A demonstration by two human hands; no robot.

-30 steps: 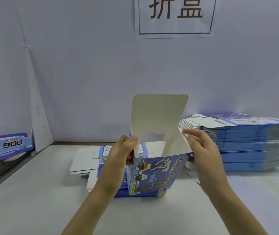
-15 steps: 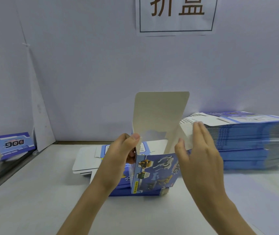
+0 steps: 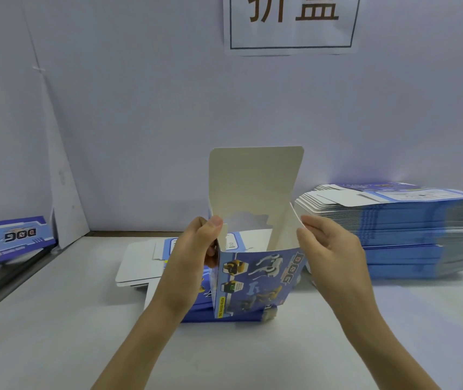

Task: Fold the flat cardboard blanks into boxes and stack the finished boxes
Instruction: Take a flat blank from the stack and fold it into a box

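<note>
Box point(image 3: 255, 280) stands upright, left hand point(image 3: 193, 257) and right hand point(image 3: 331, 251) pinching flaps.

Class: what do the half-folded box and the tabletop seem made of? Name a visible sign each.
The half-folded box: thin paperboard, likely; printed blue outside, plain matt off-white inside, flaps bent at sharp creases. The tabletop: smooth, even, pale grey; perhaps laminate, unclear.

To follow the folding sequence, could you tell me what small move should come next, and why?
Probably fold both side flaps inward. The blue printed cardboard box stands squared up with its top open, the left hand pinches the left flap, the right hand holds the right flap, and the tall white lid flap stands upright.
</note>
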